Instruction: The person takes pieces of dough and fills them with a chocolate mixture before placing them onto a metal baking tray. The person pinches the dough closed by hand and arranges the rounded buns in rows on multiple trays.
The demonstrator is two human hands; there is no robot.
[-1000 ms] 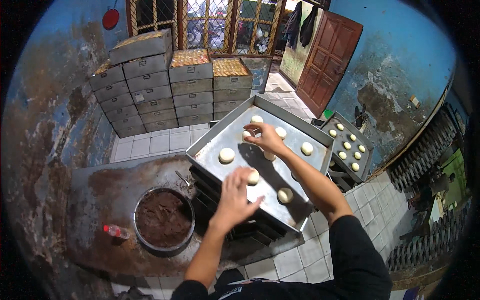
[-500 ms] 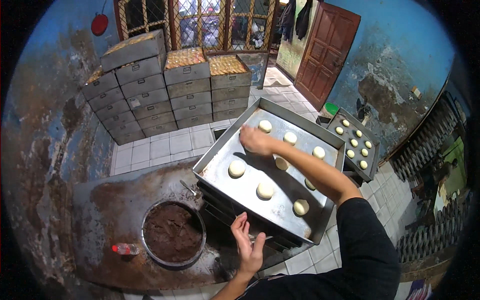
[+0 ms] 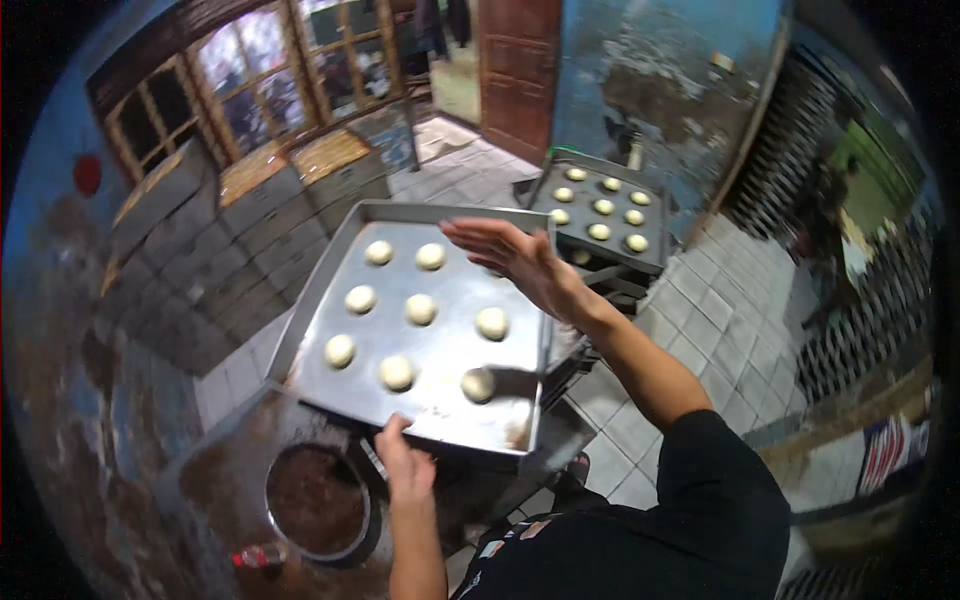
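Note:
My left hand [image 3: 405, 455] grips the near edge of a large square metal tray [image 3: 285, 350], fingers at its rim. Several round, pale dough balls [image 3: 420, 310] sit spaced out on it. My right hand [image 3: 510, 260] is raised over the tray's upper right side, fingers stretched out and holding nothing, partly hiding the surface beneath. A steel bowl of dark brown paste [image 3: 315, 500] stands on the stained worktop below my left hand, partly beside my forearm.
A second tray of dough balls [image 3: 603, 207] rests on a rack beyond, right. A red-capped bottle [image 3: 260, 555] lies near the bowl. Stacked metal boxes [image 3: 250, 260] line the window wall. A wooden door [image 3: 518, 80] is at the back, metal latticework [image 3: 780, 140] at the right.
My view has swung rightward and the tray looks turned. My left hand has closed on its near edge. My right hand has moved from among the dough balls to the tray's right side, fingers now extended.

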